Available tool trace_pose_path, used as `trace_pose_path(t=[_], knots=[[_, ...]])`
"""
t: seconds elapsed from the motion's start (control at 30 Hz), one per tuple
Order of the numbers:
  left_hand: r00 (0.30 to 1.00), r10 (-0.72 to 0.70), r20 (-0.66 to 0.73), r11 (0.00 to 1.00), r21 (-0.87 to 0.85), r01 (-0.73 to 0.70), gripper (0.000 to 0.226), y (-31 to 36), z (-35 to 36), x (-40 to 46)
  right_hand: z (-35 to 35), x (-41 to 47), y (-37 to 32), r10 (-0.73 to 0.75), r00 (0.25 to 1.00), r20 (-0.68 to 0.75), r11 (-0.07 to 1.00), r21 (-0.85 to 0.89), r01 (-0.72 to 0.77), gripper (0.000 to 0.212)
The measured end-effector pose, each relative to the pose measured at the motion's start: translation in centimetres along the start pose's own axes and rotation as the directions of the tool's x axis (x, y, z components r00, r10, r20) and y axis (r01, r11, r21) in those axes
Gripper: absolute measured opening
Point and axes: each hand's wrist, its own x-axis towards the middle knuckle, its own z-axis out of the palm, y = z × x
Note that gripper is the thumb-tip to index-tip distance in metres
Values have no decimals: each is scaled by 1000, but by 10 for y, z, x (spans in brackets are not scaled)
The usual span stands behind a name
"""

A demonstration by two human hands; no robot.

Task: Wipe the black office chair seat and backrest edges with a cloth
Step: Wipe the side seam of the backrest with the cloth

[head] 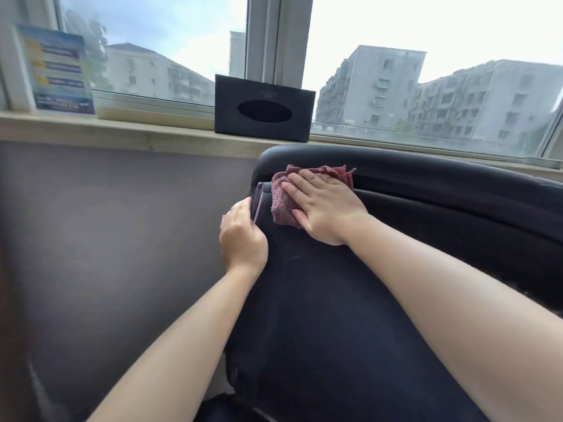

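Observation:
The black office chair fills the lower right of the head view, its curved backrest top edge running off to the right under the window. A folded maroon cloth lies on the upper left corner of the backrest. My right hand presses flat on the cloth with straight fingers. My left hand grips the left side edge of the backrest just below that corner, fingers curled round the rim and partly hidden behind it.
A beige windowsill runs across behind the chair, above a grey-purple wall. On the sill stand a black tissue box and, at far left, a blue leaflet. Buildings show through the window.

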Motion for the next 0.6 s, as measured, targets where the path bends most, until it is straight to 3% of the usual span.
trace_pose_path(t=[0.33,0.6], knots=[[997,-48,61,999,23,47,53,-25,-9,7,-1,46,-26,-78,997,15,997,-20,78,57],[993,-37,112,999,21,34,53,11,-7,-8,-16,3,-6,-44,999,14,998,41,44,51]])
